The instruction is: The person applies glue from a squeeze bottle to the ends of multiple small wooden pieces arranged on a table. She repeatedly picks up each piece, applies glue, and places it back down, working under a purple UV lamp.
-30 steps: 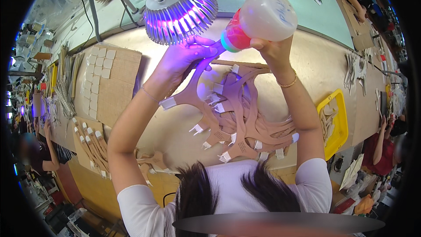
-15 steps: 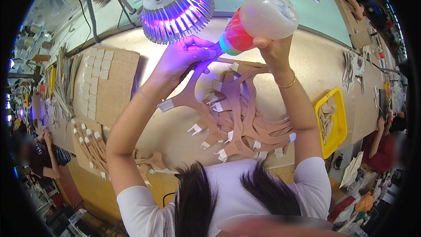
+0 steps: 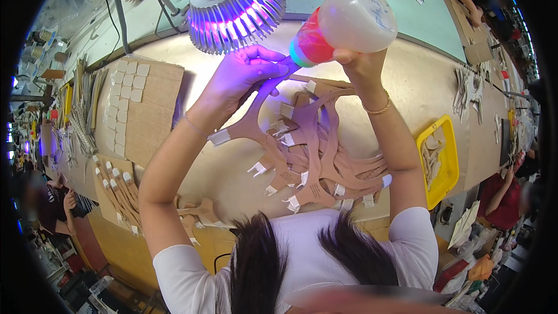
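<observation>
We pinch strap [image 3: 254, 111] with left grip [image 3: 247, 74] beside lamp [image 3: 235, 14]; right grip [image 3: 365, 68] clasps tilted bottle [image 3: 357, 17], right of lamp, end seemingly against strap. Overly hard squeeze could spill bottle's contents; loose pinch could let strap twist; pile [image 3: 317, 148], on our side of lamp, might snag it. Blue handwriting [image 3: 382, 13] marks bottle; pile's print [image 3: 314, 189] too small to read.

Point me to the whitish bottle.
In the head view, the whitish bottle is in the right hand, right of the finned lamp, its green-tipped end near the left hand.
</observation>
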